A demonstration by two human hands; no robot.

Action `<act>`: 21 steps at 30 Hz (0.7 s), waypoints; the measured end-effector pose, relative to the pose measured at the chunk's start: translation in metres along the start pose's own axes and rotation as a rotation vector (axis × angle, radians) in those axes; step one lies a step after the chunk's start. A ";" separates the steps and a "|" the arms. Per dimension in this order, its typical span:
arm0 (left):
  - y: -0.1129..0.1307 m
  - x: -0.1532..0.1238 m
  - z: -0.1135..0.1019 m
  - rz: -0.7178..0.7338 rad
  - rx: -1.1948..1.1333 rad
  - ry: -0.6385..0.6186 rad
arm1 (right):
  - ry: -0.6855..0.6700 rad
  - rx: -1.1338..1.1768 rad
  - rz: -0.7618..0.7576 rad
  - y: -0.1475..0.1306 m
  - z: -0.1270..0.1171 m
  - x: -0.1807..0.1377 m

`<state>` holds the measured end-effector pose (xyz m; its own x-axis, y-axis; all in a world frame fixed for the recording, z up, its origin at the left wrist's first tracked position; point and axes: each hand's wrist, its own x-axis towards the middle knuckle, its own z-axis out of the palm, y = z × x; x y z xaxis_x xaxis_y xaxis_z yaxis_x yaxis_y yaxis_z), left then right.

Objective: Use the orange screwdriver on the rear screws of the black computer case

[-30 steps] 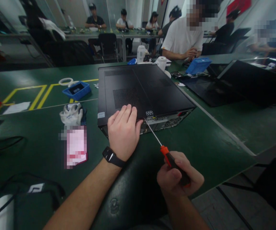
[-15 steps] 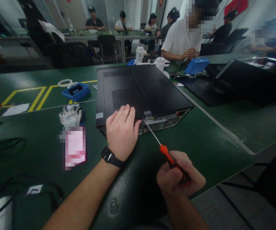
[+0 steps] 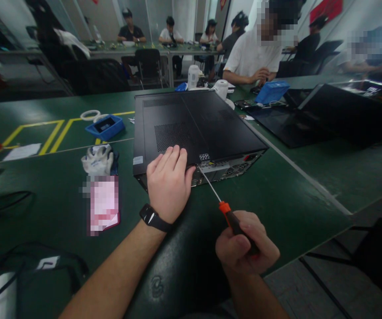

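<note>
Left hand (image 3: 169,184) lies flat, palm down, steadying the computer case (image 3: 194,128) at centre; right hand (image 3: 244,248), at 5 o'clock, grips the screwdriver (image 3: 225,212), tip against the rear panel.

Black computer case (image 3: 191,124), perforated vent patch; orange-black screwdriver (image 3: 230,219); green table (image 3: 277,195), yellow lines; blue tray (image 3: 105,126).

Pixel-blurred pink card (image 3: 103,204); screwdriver (image 3: 225,208) handle mostly hidden in right hand (image 3: 245,246)
</note>
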<state>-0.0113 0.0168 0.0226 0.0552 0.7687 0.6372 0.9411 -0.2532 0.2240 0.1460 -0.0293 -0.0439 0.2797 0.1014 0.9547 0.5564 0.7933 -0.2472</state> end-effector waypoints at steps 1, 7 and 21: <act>0.000 0.000 0.000 0.004 0.008 0.000 | 0.001 0.013 0.002 0.001 0.000 -0.001; -0.001 -0.001 0.000 0.019 0.043 -0.002 | 0.046 0.091 0.106 -0.006 0.007 0.005; 0.000 0.000 -0.001 0.014 0.032 -0.003 | 0.006 0.028 0.086 -0.005 0.005 0.005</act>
<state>-0.0112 0.0163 0.0233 0.0691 0.7668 0.6382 0.9504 -0.2450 0.1915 0.1414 -0.0295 -0.0369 0.3302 0.1666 0.9291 0.5082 0.7981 -0.3237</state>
